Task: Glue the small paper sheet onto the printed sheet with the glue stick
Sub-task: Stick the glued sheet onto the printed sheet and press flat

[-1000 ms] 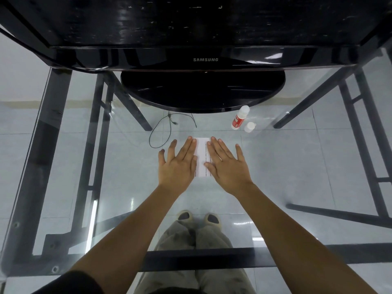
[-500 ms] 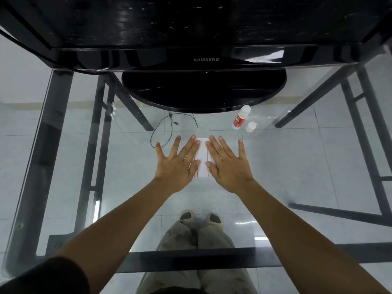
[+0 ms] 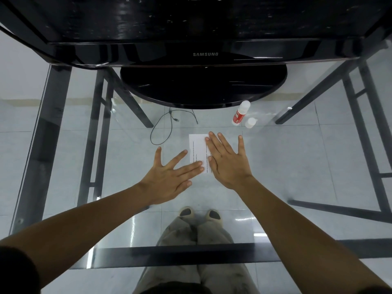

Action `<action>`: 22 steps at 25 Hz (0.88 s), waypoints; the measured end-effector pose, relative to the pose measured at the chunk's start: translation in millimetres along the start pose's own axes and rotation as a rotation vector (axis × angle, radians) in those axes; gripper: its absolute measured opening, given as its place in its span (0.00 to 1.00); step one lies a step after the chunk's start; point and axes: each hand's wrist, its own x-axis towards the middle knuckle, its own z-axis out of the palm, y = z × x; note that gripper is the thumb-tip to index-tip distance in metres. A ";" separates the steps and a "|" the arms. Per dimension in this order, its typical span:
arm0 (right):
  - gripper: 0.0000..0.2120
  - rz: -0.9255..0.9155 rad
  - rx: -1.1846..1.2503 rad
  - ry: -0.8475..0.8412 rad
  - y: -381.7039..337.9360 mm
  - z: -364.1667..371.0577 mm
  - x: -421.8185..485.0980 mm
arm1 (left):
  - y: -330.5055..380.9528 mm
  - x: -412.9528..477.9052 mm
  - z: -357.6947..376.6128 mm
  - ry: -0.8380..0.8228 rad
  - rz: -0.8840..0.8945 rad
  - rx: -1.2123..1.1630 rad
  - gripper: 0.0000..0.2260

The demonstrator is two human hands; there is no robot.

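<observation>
A white printed sheet [image 3: 198, 148] lies flat on the glass table, lines of text running along it. My right hand [image 3: 228, 161] lies flat on its right part, fingers spread, covering that side. My left hand [image 3: 169, 177] is flat and open at the sheet's lower left, with only its fingertips on the paper. I cannot make out the small paper sheet apart from the printed one. The glue stick [image 3: 240, 113], white with a red label, lies uncapped beyond the sheet at the right, and its white cap [image 3: 250, 122] stands beside it.
A black monitor with a round base [image 3: 203, 85] stands at the back of the glass table [image 3: 297, 166]. A thin black cable [image 3: 167, 128] loops left of the sheet. Black table frame bars, floor tiles, and my legs and shoes show through the glass.
My left hand has slid left and toward me off the sheet, uncovering its left half. My right hand stays flat on the right part.
</observation>
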 end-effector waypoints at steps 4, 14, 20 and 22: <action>0.27 -0.006 0.026 -0.007 0.7 0.7 0.4 | -1.4 -4.0 -4.6 -0.042 0.040 -0.044 0.24; 0.27 0.008 0.036 0.009 0.0 0.9 -1.3 | 24.4 52.3 -4.4 -0.054 -0.680 -0.428 0.24; 0.27 0.028 0.015 0.002 -1.5 -0.5 -0.3 | 32.2 55.9 -2.1 -0.099 -0.719 -0.395 0.23; 0.28 0.086 0.024 0.009 -6.0 -1.7 -4.4 | 32.6 56.6 -2.1 -0.100 -0.725 -0.394 0.23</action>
